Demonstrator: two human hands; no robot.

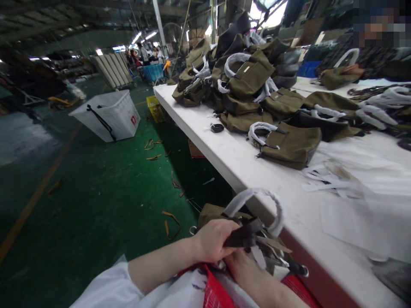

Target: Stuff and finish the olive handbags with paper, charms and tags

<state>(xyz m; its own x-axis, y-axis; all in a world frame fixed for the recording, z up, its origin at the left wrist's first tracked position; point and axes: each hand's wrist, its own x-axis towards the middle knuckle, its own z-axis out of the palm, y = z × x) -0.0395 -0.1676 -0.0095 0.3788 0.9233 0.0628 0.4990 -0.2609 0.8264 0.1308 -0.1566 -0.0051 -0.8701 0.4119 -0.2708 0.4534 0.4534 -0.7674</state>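
An olive-green handbag (210, 212) is held close to my body at the table's near edge. Its looped handle (266, 192) is wrapped in white paper or film and arches up. My left hand (214, 240) is closed around a dark strap (244, 234) at the bag's top. Below it, my right hand (239, 262) reaches in at the bag's opening, its fingers hidden behind the strap and the left hand. Pale strips and a metal-ended black strap (298, 268) show at the bag's right side. A red cloth (216, 288) lies underneath, against my body.
A long white table (208, 147) runs away from me, with many similar olive bags (248, 77) piled on it. One bag (289, 143) stands nearer, beside paper scraps (330, 177). On the green floor are a white bin (120, 117), a yellow crate (156, 109) and scattered strips (171, 222).
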